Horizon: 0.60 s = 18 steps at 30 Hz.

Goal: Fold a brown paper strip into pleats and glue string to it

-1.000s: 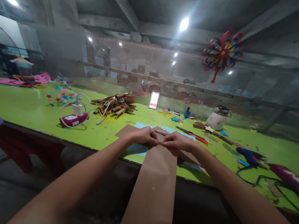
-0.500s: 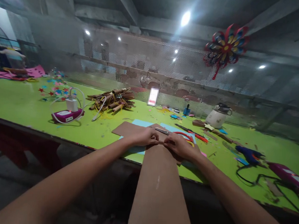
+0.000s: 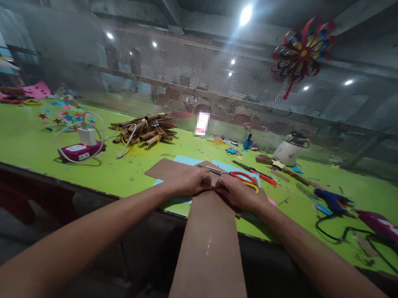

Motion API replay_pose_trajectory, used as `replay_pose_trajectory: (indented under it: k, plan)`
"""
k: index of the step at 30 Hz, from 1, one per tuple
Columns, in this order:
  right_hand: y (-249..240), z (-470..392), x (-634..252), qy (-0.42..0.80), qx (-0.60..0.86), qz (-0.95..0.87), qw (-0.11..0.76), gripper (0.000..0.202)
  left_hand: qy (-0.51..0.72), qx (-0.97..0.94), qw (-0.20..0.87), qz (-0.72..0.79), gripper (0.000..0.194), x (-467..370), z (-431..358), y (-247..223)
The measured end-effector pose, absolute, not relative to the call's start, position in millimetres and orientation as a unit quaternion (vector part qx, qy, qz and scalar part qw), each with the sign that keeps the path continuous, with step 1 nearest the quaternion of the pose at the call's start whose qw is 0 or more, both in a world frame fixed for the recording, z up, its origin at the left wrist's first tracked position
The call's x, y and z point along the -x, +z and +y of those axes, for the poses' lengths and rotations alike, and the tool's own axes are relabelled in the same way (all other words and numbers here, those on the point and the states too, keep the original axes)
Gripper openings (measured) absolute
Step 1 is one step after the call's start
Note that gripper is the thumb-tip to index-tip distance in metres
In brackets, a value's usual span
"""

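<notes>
A long strip of brown card [image 3: 212, 250] runs from the table towards me and hangs past the front edge. Its far end is pinched between the closed fingers of my left hand [image 3: 196, 180] and my right hand [image 3: 233, 190], which are close together. The end looks curled or folded there; fine detail is hidden by the fingers. Just beyond my hands lie scissors with red and yellow handles [image 3: 245, 176]. Brown card pieces [image 3: 165, 168] and light blue sheets [image 3: 184, 160] lie under and around them.
A bundle of brown rolls [image 3: 149, 129] and a purple power strip [image 3: 83, 151] sit left. Right are a long red-handled tool [image 3: 255, 171], a white flask [image 3: 289, 151], a blue glue gun [image 3: 333, 201] and a black cable. A pinwheel [image 3: 304, 53] hangs above.
My fingers have drawn slightly closer together on the card's end. The whole view has shifted a little, with the table objects on the left sitting further left.
</notes>
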State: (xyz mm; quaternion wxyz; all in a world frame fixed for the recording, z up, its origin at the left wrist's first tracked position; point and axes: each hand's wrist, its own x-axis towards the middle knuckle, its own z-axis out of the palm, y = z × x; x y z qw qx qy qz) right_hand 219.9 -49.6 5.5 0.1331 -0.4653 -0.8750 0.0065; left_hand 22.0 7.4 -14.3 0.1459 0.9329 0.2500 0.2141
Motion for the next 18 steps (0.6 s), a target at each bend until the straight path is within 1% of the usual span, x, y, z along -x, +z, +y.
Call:
replay_pose_trajectory:
  k: [5,13,18]
  plan:
    - [4,-42,-228,0.015,0.447,-0.888,0.108,0.012,0.201,-0.939,0.123,0.250,0.013,-21,-1,-5]
    - [6,-44,-234,0.033,0.448,-0.889,0.088,0.012,0.191,-0.927,0.146,0.289,0.011,-10,4,-8]
    - [8,-47,-239,0.032,0.449,-0.889,0.082,0.013,0.177,-0.934,0.132,0.279,0.012,-6,1,-7]
